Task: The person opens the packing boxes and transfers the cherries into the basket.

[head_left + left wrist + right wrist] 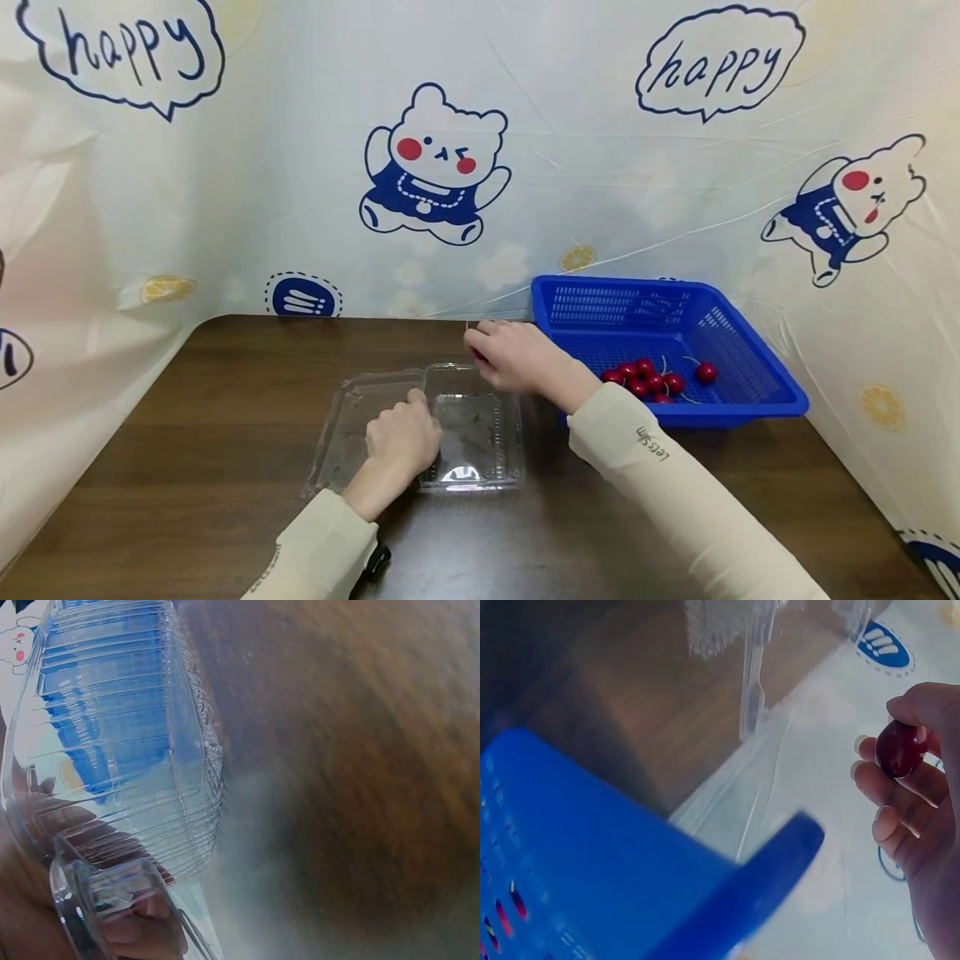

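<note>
A clear plastic clamshell box stands on the table with its lid folded out to the left. My left hand holds the box at its lid side; through the plastic in the left wrist view, the curled fingers show at the edge. Above the box's far right corner is my right hand. In the right wrist view it pinches a dark red cherry between thumb and fingers. More cherries lie in a blue plastic basket on the right, some with stems.
The brown wooden table reaches back to a pale printed curtain, which also hangs at both sides. The basket's raised rim stands just right of my right wrist, near the back of the table.
</note>
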Tool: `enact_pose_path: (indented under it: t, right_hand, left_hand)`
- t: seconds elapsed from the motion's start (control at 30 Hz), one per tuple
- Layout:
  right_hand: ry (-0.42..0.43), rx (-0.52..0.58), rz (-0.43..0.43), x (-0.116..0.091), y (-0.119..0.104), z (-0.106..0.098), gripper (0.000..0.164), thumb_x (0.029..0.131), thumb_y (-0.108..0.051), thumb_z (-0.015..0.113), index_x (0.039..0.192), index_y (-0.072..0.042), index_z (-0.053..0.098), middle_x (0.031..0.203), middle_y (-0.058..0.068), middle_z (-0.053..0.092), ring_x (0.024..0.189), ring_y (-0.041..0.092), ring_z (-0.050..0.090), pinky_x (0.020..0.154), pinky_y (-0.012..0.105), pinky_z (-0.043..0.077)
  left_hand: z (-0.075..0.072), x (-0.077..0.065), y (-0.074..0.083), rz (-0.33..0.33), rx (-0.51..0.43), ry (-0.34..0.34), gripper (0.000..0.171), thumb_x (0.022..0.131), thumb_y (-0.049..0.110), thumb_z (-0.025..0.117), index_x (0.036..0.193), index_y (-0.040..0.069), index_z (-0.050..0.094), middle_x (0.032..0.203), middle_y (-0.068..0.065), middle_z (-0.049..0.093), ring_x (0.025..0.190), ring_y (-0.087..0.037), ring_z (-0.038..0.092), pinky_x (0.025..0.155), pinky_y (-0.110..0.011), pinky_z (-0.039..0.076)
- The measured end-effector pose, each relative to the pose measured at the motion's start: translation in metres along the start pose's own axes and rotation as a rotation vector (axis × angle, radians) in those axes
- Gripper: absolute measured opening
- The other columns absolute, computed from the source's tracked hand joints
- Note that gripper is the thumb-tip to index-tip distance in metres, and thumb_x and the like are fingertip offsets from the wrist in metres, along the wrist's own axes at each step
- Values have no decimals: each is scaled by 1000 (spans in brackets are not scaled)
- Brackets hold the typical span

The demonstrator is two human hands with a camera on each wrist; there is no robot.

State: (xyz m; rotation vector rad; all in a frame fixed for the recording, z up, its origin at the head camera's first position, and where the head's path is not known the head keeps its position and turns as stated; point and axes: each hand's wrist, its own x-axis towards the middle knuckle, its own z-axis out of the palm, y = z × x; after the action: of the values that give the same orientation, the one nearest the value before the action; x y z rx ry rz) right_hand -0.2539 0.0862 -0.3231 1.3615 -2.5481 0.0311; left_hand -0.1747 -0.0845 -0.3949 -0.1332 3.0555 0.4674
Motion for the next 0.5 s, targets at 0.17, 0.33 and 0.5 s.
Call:
enact_pose_path:
  t: [0.17,0.33,0.5]
  right_hand:
    - [24,7,38,-2,9,-6,6,85,-11,63,91,-11,62,81,4,63,69,20,60,59,38,54]
    - [13,8,88,-6,18,-13,9,86,-12,63,94,-10,64,84,5,65,70,20,59,58,39,54]
    - [-13,14,151,-10,28,-20,11,86,-13,64,97,-9,63,88,7,66,75,23,60,62,42,56]
  left_hand:
    - [0,0,-2,4,-4,-2,24,89,21,49,96,-2,51,85,-27,70,70,-44,66,53,-52,50]
    - [0,0,-2,3,-2,-2,24,89,21,49,96,-2,51,84,-26,70,70,-43,66,53,-52,50]
    - [0,0,-2,-1,-5,-2,24,89,21,49,96,-2,51,84,-27,71,71,-44,66,53,-52,51]
